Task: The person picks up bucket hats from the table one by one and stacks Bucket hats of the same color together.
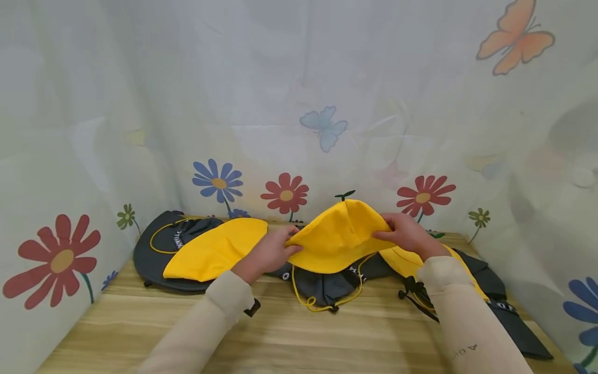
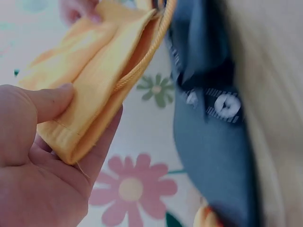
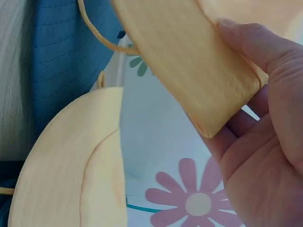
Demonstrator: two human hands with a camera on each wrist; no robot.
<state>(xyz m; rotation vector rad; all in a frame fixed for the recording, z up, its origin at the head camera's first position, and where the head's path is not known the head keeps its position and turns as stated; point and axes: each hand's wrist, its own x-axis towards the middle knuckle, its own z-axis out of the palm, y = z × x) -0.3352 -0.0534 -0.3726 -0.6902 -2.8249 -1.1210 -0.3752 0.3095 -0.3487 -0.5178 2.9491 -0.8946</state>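
A yellow bucket hat [image 1: 338, 236] with a small green sprout on its crown is held up between both hands, folded flat, a yellow cord hanging below. My left hand [image 1: 266, 254] pinches its left end; in the left wrist view the thumb of that hand [image 2: 42, 175] lies on top of the cloth [image 2: 90, 80], fingers beneath. The right hand [image 1: 411, 235] grips the opposite end, and the right wrist view shows that hand [image 3: 265, 104] with its thumb over the edge. Under the raised hat lies a dark grey hat [image 1: 322, 285] with printed tape, partly hidden.
At left, a second yellow hat [image 1: 219, 249] lies over a dark grey hat [image 1: 156, 259] with a yellow cord. At right, another yellow hat [image 1: 402, 261] and a dark hat [image 1: 518, 327] lie partly behind the right forearm. A flowered curtain [image 1: 252, 124] stands behind the wooden table [image 1: 299, 337].
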